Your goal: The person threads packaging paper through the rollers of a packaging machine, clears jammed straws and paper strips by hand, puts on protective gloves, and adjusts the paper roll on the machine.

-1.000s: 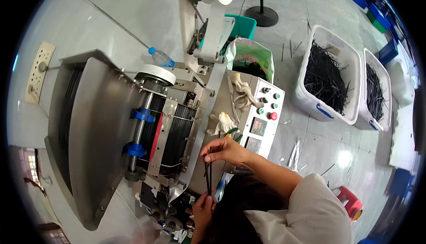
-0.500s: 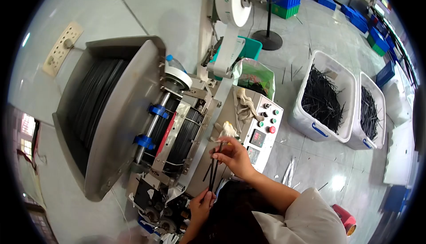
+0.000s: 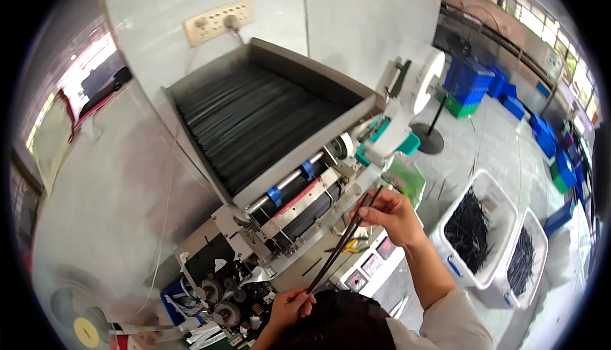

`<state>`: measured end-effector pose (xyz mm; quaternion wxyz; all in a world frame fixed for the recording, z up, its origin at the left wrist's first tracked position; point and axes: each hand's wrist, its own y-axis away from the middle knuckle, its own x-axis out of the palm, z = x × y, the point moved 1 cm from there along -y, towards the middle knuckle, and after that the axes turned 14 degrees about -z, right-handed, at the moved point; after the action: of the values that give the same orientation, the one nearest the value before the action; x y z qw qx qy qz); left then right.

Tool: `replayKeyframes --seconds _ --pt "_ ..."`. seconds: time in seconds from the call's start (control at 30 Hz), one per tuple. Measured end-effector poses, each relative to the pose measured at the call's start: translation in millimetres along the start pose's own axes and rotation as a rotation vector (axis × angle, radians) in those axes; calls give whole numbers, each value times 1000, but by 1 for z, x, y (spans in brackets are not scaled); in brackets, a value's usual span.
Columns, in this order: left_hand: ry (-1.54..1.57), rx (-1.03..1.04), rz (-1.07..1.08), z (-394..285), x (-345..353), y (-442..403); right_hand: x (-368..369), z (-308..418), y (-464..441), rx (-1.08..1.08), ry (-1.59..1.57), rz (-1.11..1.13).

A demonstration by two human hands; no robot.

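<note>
Black sticks (image 3: 337, 246) lie in tray (image 3: 310, 154), bins (image 3: 469, 277) and hands (image 3: 393, 215).

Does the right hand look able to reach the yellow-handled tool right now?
Probably, if freed: the right hand pinches black sticks, but the yellow-handled tool lies close by, handles largely uncovered.

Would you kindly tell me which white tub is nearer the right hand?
The larger tub, left of the two; the smaller tub, on its right, is farther from the right hand.
</note>
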<state>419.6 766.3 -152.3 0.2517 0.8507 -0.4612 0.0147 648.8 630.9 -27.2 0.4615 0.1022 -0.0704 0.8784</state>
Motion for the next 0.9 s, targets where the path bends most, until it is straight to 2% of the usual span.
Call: replayKeyframes --seconds 0.1,0.17,0.2,0.27,0.3,0.37,0.4,0.47,0.5,0.53,0.57,0.6,0.63,0.67,0.73,0.8,0.83,0.87,0.9 --pt "19 -15 -49 -9 -5 9 21 12 0 24 42 102" --pt "33 -18 76 -10 -10 15 30 18 -1 49 57 150" --pt "42 -8 72 -12 -13 17 34 21 -3 44 64 162" --pt "12 -16 259 -16 -17 23 43 28 -7 79 66 299" --pt "20 -6 255 -19 -18 26 52 41 -5 106 76 336" --pt "14 120 307 -28 -15 30 65 88 0 -124 158 389" --pt "36 128 291 -32 -14 28 69 117 3 -326 105 324" --pt "46 120 90 -38 -13 27 74 173 3 -1030 255 93" --pt "11 162 -25 -28 -15 22 69 194 -1 -1063 128 156" --pt "-35 191 -144 -13 -19 17 77 206 2 -1195 170 18" --pt "-15 162 -192 0 -22 21 86 213 -3 -1261 350 -79" --pt "-208 284 -265 8 -27 23 101 209 -10 -1335 484 -75" --pt "-411 400 -324 15 -35 23 114 200 -22 -1316 552 -40" --pt "-413 383 -342 23 -40 26 122 195 -32 -1305 622 -12" --pt "-526 380 -363 41 -47 33 130 183 -57 -1070 929 134" --pt "-588 379 -424 51 -57 35 138 169 -85 -915 1371 259" --pt "-673 458 -541 50 -64 34 136 155 -97 -805 1239 313" --pt "-758 543 -658 46 -72 29 137 149 -96 -801 1232 314" --pt "-775 550 -722 41 -81 23 138 146 -90 -1014 1050 250"
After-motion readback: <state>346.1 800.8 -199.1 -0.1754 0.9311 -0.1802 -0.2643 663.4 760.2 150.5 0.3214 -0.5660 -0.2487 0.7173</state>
